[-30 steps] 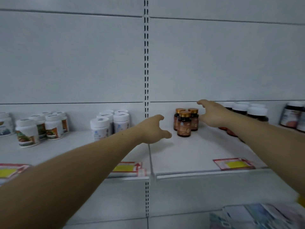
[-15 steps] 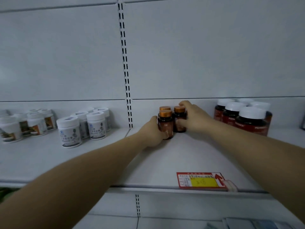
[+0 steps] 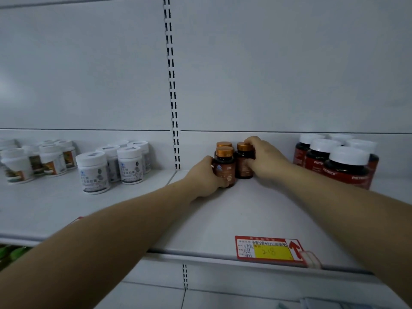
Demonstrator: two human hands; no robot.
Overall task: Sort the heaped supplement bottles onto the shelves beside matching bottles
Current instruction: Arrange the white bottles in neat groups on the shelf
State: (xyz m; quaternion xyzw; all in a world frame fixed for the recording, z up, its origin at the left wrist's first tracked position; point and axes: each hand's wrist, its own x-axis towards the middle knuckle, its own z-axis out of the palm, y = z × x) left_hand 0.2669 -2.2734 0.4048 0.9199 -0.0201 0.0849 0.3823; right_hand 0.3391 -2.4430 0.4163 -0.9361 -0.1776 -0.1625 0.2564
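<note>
Both hands clamped on amber gold-capped bottles at the back of the shelf (image 3: 256, 210) — left hand (image 3: 204, 175) wraps the front bottle (image 3: 224, 167), right hand (image 3: 264, 160) grips the one beside it (image 3: 244, 161). I'd watch the third bottle (image 3: 223, 144) behind — touching, so a nudge could topple it.

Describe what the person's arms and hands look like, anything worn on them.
Both arms are bare up to the picture's edge, with no sleeve in view. The left hand and right hand wear no gloves. No watch, bracelet or ring shows on the visible sides, and no markings can be seen.
</note>
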